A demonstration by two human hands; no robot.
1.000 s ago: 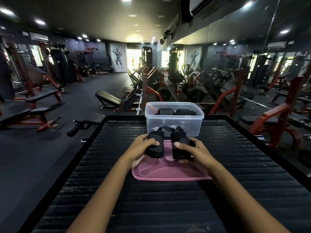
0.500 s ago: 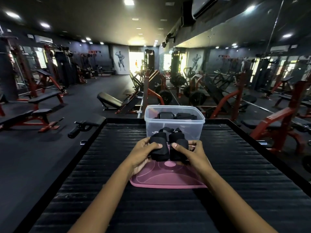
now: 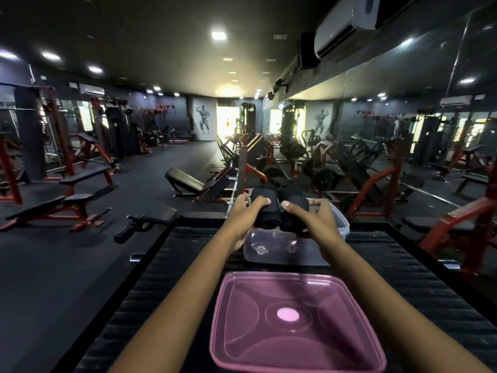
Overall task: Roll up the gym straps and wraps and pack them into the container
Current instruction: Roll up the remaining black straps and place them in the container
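Note:
Two rolled black gym wraps are held side by side above the clear plastic container (image 3: 282,250). My left hand (image 3: 246,214) grips the left rolled wrap (image 3: 265,211). My right hand (image 3: 314,220) grips the right rolled wrap (image 3: 293,214). Both rolls hover just over the container's open top, which my hands and the rolls largely hide. The container's inside cannot be seen. Its pink lid (image 3: 293,319) lies flat on the black ribbed platform (image 3: 166,278), nearer to me than the container.
The platform has a raised black rim. A black handle (image 3: 129,230) juts out at its left far corner. Red and black gym benches and machines fill the floor beyond, with a mirrored wall on the right.
Both hands have lifted the two rolled wraps off the pink lid and carried them forward, over the container. The view has moved closer.

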